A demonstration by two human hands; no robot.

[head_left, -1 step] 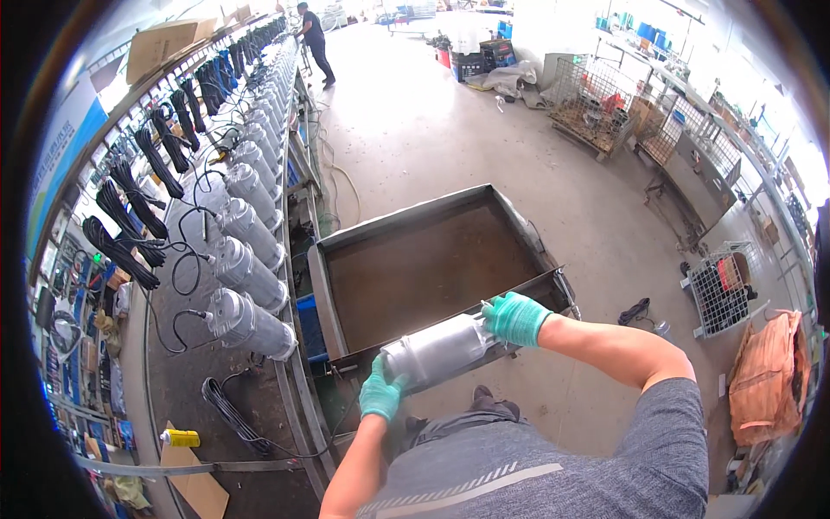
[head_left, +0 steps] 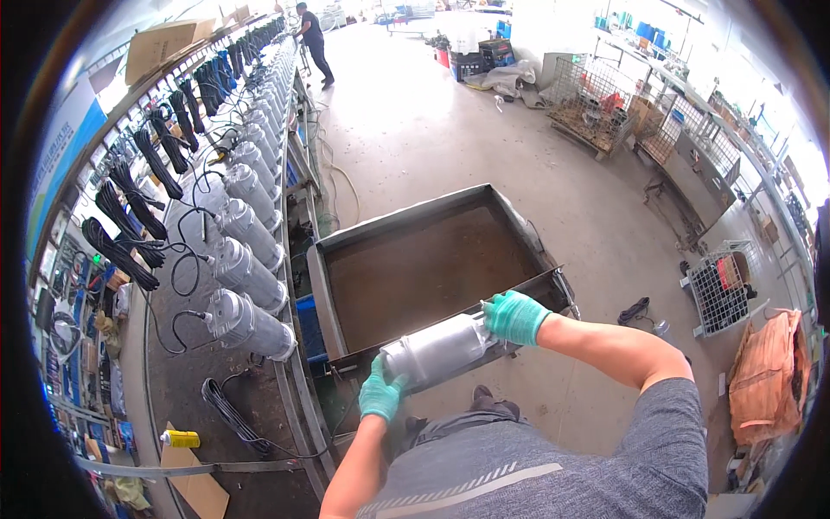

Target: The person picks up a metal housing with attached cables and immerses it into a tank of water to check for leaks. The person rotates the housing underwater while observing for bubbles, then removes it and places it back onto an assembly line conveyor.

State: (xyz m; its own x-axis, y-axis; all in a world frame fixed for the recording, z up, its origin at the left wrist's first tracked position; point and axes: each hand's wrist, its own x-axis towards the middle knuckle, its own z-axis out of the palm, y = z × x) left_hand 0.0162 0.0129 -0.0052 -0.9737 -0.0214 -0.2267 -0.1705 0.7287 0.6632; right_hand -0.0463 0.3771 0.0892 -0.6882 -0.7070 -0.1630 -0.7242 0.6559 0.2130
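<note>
A grey metal submersible pump (head_left: 437, 352) lies on its side between my gloved hands, at the near edge of a wide metal tank (head_left: 322, 290). My left hand (head_left: 379, 394), in a green glove, is closed round its left end, the thumb along the body. Over on the right end, my right hand (head_left: 516, 317) grips it with curled fingers, which hide that end. A black cable (head_left: 298, 454) trails from near my left hand to a coil (head_left: 226, 413) on the bench. Whether the pump rests on the tank rim, I cannot tell.
A long bench (head_left: 173, 381) on the left carries a row of similar pumps (head_left: 246, 324) with hanging black cable coils (head_left: 121, 251). A yellow can (head_left: 180, 438) lies there. Wire cages (head_left: 722, 290) and an orange sack (head_left: 765, 376) stand right. Another person (head_left: 313, 43) is far off.
</note>
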